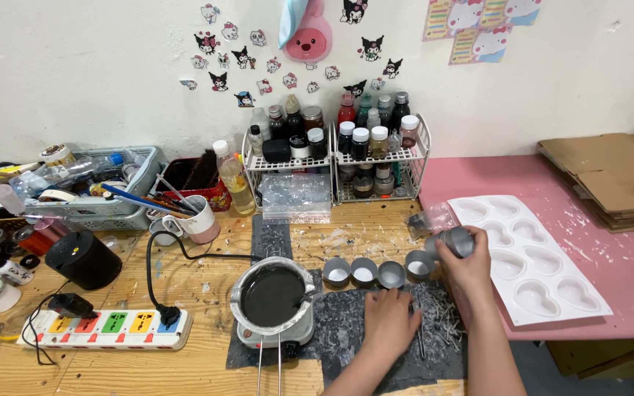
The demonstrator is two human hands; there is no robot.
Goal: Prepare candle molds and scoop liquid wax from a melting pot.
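My right hand (467, 265) holds a stack of small silver tin cups (455, 240) just above the table, at the right end of a row of small tin cups (365, 272) standing on the wood. My left hand (389, 321) rests palm down on a dark grey mat (346, 323) strewn with short wick pieces (442, 323). Just left of it, a small pot of dark liquid (271, 295) sits on a white electric warmer (273, 336).
A white heart-cavity mould (526, 257) lies on the pink tabletop (625, 271) to the right. Cardboard sheets (610, 176) are stacked far right. Two wire racks of bottles (335, 150), a mug (198, 220), baskets, a black speaker (82, 258) and a power strip (108, 328) crowd the left and back.
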